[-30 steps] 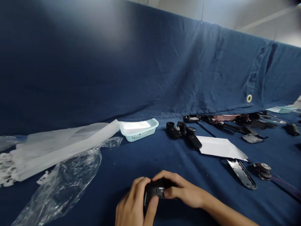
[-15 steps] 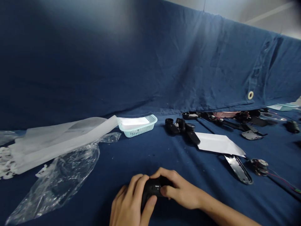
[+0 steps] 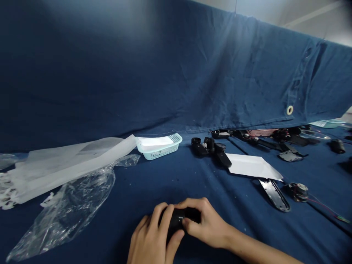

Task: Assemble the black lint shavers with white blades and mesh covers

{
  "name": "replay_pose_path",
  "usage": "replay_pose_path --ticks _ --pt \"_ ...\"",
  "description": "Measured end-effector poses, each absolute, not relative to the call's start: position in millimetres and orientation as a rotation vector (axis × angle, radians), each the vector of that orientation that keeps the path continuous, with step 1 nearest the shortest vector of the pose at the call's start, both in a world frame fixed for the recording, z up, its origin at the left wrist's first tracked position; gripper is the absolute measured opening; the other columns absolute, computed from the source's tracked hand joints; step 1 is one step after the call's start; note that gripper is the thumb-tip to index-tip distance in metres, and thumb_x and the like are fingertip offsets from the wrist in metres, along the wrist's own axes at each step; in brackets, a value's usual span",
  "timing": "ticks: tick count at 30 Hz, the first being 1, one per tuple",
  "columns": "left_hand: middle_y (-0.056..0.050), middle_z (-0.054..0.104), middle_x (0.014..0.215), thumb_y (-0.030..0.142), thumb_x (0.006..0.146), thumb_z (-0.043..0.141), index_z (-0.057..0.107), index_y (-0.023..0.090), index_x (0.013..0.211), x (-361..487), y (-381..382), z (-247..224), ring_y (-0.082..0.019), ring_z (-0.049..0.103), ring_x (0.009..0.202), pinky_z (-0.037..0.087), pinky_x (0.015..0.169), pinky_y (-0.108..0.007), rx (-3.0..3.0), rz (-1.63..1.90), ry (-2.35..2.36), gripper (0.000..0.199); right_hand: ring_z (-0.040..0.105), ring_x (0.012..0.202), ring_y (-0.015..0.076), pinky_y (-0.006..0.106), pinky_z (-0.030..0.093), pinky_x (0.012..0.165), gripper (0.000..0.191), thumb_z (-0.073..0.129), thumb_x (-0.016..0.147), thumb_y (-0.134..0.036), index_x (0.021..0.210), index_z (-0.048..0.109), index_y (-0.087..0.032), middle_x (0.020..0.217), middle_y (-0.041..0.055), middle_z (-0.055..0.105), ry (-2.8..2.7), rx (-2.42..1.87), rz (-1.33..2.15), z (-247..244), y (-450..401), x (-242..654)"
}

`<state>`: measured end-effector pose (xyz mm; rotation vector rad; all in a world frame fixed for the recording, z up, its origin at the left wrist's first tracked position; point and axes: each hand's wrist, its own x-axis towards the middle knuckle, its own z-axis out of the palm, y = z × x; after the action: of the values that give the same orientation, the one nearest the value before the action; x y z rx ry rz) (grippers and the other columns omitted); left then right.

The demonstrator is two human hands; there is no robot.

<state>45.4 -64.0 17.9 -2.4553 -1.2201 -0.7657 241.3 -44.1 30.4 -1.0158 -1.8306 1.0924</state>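
Low in the middle of the head view, both hands grip a black plastic device [image 3: 176, 221] with small white lettering on its face. My left hand [image 3: 152, 234] wraps over its left end, thumb along the near side. From the right, my right hand [image 3: 205, 223] pinches the device between thumb and curled fingers. Much of the device is covered by the fingers, so its full shape and exact kind cannot be made out. It is at or just above the blue cloth [image 3: 137, 194].
A mint basket [image 3: 162, 153] holds white paper. Translucent sheets [image 3: 66, 172] and a clear plastic bag [image 3: 74, 212] lie left. To the right are jointed black parts [image 3: 211, 148], white paper [image 3: 251, 165], a shell half [image 3: 275, 194] and a wired motor-like part [image 3: 298, 191]. A blue curtain [image 3: 165, 73] hangs behind.
My right hand has shifted slightly left on the black device, its thumb nearer my left thumb. The device has turned a little. The whole background has slid slightly left.
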Motion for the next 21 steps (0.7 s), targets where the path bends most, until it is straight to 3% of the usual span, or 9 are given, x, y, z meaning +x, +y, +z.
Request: replay_pose_path --ticks 4,7,13,17,21 --pt "-0.012 0.068 0.117 0.046 0.096 0.040 0.047 0.018 0.130 44.4 -62.3 16.5 -0.023 0.075 0.084 0.063 0.067 -0.037 -2.521 -0.765 -1.268 0.044 0.069 0.095 0.0231 0.035 0.052 0.087 0.030 0.061 0.087 -0.031 0.113 0.071 -0.020 0.103 0.0062 0.075 -1.843 -0.996 1.075 31.2 -44.2 244.5" --pt "-0.009 0.067 0.122 0.045 0.096 0.044 0.039 0.023 0.135 41.5 -58.7 14.9 -0.022 0.072 0.097 0.062 0.076 -0.034 -2.567 -0.789 -1.455 0.045 0.066 0.105 0.0256 0.039 0.049 0.094 0.040 0.052 0.093 -0.049 0.118 0.069 -0.022 0.114 0.0087 0.072 -1.855 -1.035 1.023 31.2 -45.6 247.9" --pt "-0.005 0.066 0.124 0.041 0.095 0.047 0.043 0.028 0.130 34.8 -48.4 11.9 -0.022 0.069 0.106 0.061 0.083 -0.035 -2.637 -0.902 -1.566 0.037 0.046 0.131 0.0272 0.052 0.027 0.113 0.054 0.029 0.099 -0.059 0.141 0.047 -0.031 0.141 0.0074 0.055 -1.934 -0.930 1.087 30.4 -40.9 261.3" --pt "-0.004 0.065 0.124 0.041 0.095 0.048 0.045 0.030 0.128 32.5 -44.8 14.1 -0.021 0.069 0.107 0.060 0.084 -0.034 -2.658 -0.920 -1.588 0.035 0.061 0.108 0.0266 0.048 0.041 0.099 0.059 0.028 0.097 -0.063 0.129 0.058 -0.024 0.116 0.0108 0.069 -1.601 -0.914 1.187 23.0 -24.4 268.0" --pt "-0.004 0.064 0.123 0.042 0.094 0.049 0.045 0.030 0.128 31.6 -44.5 14.9 -0.020 0.069 0.105 0.060 0.083 -0.034 -2.671 -0.952 -1.566 0.036 0.065 0.081 0.0215 0.039 0.047 0.080 0.052 0.031 0.101 -0.054 0.105 0.067 -0.017 0.087 0.0087 0.071 -1.328 -0.993 1.153 14.6 -7.5 270.7"
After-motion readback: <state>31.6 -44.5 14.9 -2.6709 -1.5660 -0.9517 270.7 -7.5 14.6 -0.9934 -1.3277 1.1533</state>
